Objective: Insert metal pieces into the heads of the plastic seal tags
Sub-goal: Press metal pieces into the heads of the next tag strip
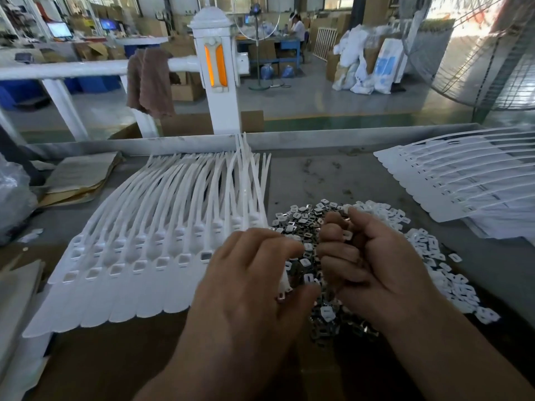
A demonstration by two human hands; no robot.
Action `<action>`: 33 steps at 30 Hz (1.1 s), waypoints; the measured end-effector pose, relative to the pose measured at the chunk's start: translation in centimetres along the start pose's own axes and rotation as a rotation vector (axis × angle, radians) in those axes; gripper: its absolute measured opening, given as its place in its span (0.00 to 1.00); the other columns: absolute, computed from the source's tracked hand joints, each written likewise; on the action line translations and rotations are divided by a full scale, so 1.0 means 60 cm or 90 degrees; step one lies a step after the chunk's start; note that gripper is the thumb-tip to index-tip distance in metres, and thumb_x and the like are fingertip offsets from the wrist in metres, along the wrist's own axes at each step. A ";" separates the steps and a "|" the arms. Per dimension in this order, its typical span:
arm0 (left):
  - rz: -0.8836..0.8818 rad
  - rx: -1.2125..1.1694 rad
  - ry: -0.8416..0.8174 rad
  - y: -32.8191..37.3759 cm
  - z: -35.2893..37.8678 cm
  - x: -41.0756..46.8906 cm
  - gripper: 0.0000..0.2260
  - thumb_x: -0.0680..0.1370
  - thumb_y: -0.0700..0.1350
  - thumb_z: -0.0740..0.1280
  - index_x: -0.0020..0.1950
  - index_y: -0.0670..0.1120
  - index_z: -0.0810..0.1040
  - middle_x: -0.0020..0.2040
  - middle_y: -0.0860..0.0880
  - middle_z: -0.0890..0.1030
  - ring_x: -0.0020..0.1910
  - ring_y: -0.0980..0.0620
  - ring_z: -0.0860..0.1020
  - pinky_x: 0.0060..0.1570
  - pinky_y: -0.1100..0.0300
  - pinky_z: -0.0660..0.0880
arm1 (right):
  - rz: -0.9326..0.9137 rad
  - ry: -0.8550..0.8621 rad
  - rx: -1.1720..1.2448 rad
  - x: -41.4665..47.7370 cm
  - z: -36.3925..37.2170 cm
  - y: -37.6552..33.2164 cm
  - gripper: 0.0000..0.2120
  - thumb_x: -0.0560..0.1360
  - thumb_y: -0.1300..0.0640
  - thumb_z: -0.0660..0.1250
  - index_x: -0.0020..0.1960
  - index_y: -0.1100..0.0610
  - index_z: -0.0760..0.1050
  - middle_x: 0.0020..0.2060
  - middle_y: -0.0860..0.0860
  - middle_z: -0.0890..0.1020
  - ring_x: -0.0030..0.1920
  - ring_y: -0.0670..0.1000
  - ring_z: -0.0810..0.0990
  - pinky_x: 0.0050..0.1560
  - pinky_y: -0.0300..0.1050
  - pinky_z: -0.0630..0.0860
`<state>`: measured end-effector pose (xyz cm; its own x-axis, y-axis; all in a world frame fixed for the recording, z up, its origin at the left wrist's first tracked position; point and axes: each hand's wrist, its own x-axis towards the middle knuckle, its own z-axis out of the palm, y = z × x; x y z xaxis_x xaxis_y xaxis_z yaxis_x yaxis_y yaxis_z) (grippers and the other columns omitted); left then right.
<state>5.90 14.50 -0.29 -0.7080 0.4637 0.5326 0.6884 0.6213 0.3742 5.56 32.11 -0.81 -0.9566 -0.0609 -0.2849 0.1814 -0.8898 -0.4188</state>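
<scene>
A strip of joined white plastic seal tags [136, 256] lies fanned out on the left of the table, heads toward me, tails pointing away. One head near my hand has a metal piece in it [205, 257]. My left hand [249, 273] pinches the rightmost tag [285, 285] of that strip by its head. My right hand [373, 256] is curled over a pile of small metal pieces [304, 224] and holds several of them between fingers and palm.
White plastic caps [451, 279] spill to the right of the metal pile. A second strip of tags [463, 175] lies at the far right. Cardboard sheets [78, 175] and a plastic bag [14, 198] sit on the left. A metal rim [318, 140] bounds the table's far edge.
</scene>
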 end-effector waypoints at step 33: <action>0.139 0.030 -0.075 0.045 0.036 0.041 0.12 0.77 0.50 0.61 0.41 0.50 0.82 0.39 0.52 0.78 0.40 0.51 0.77 0.40 0.53 0.73 | -0.042 0.052 0.004 -0.013 0.005 0.009 0.26 0.78 0.42 0.63 0.37 0.63 0.82 0.39 0.61 0.83 0.36 0.58 0.85 0.36 0.51 0.83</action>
<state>5.68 18.67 0.41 -0.5585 0.6592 0.5035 0.8212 0.5252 0.2232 6.33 31.56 -0.58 -0.9444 0.0345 -0.3269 0.1176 -0.8933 -0.4339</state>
